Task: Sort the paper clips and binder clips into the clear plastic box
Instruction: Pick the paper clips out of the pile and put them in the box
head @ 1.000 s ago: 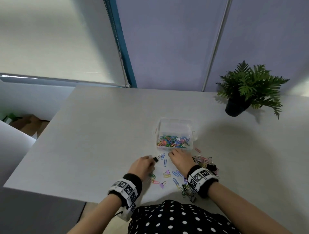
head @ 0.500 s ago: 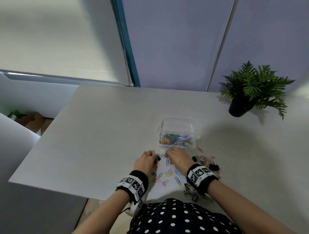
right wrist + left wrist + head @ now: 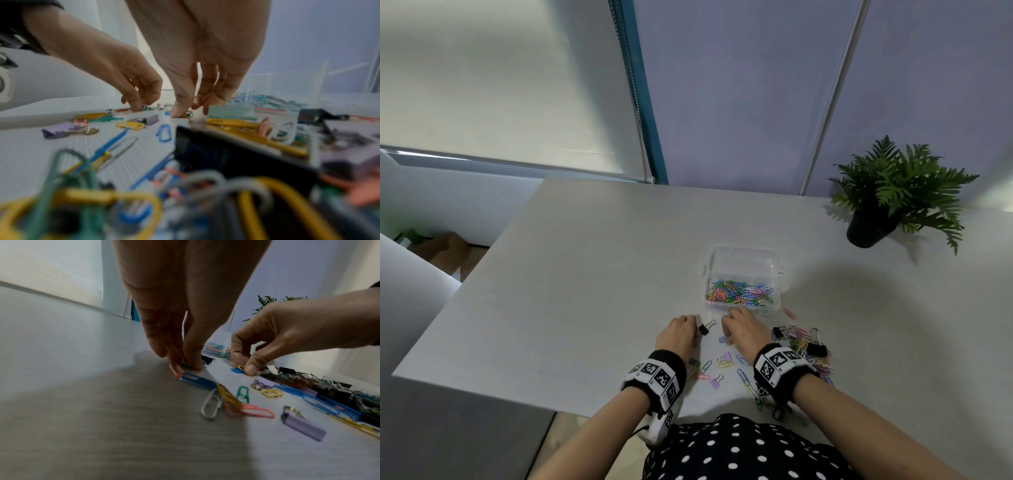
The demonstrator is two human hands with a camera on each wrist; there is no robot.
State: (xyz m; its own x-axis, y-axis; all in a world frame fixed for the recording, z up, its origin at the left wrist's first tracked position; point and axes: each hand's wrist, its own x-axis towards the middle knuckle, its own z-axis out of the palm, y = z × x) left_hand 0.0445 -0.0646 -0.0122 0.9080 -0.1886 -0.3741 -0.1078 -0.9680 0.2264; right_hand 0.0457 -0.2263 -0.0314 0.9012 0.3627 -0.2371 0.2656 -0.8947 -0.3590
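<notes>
The clear plastic box (image 3: 742, 255) stands mid-table, with coloured paper clips (image 3: 739, 294) in its near half. Just in front of it, my right hand (image 3: 739, 329) pinches a yellow paper clip (image 3: 240, 367) against the table, beside a blue one (image 3: 235, 370). To its left, my left hand (image 3: 681, 332) has thumb and fingertips (image 3: 193, 365) closed on a small green clip with a silver loop (image 3: 146, 107) lying on the table. A black binder clip (image 3: 705, 329) lies between the hands. Loose clips (image 3: 717, 368) lie scattered near the wrists.
A heap of paper clips and binder clips (image 3: 803, 346) lies right of my right wrist, reaching to the near table edge. A potted fern (image 3: 873, 226) stands at the far right. The table's left edge (image 3: 465, 284) drops to the floor.
My left hand has shifted a little right and forward, to beside the black binder clip. My right hand stays in front of the box, with its fingers lowered onto the clips.
</notes>
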